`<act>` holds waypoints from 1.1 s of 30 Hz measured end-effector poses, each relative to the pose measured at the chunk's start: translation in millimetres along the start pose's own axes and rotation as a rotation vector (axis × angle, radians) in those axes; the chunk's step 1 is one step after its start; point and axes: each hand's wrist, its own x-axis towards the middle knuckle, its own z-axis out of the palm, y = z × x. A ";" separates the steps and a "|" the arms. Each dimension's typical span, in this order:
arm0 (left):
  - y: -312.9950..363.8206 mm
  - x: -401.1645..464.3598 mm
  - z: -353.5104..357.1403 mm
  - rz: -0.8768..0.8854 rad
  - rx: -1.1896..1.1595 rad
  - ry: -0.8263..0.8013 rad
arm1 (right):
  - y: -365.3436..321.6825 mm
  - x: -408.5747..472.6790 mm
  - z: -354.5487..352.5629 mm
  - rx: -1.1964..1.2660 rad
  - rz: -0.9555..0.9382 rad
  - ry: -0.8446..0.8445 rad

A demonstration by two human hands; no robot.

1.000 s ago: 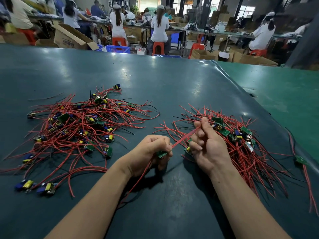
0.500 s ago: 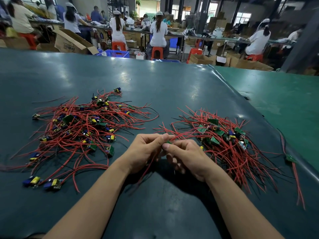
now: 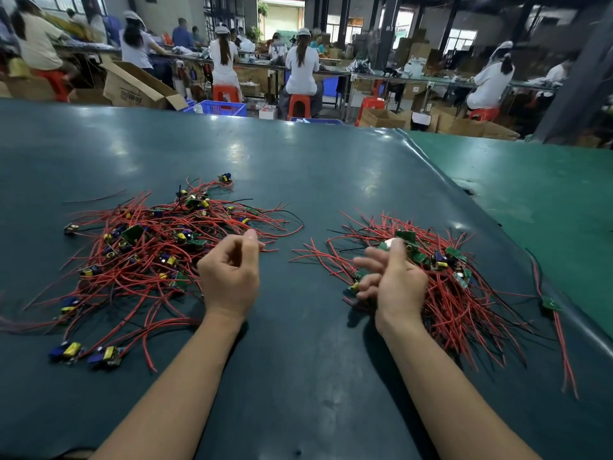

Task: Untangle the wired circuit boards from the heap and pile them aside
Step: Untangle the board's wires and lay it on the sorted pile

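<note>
A tangled heap of small circuit boards with red wires (image 3: 149, 247) lies on the left of the dark mat. A second pile of boards (image 3: 444, 273), with its wires lying more in line, sits on the right. My left hand (image 3: 229, 277) hovers at the heap's right edge, fingers loosely curled with nothing in them. My right hand (image 3: 394, 280) is over the left side of the right pile, motion-blurred, fingers spread. A small board (image 3: 354, 287) lies just under its fingertips.
One lone board with red wires (image 3: 552, 305) lies near the mat's right edge, where a green surface (image 3: 547, 207) begins. Two loose boards (image 3: 86, 353) lie at the front left. Beyond the table's far edge, seated workers, cardboard boxes and blue crates fill the hall.
Both hands held one wired board together between the piles. Now they have parted: the right hand moved onto the right pile, the left hand swung empty toward the heap.
</note>
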 end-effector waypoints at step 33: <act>-7.4 -8.8 18.8 0.267 1.059 -0.332 | 12.1 30.9 -3.4 -0.682 -0.211 -0.247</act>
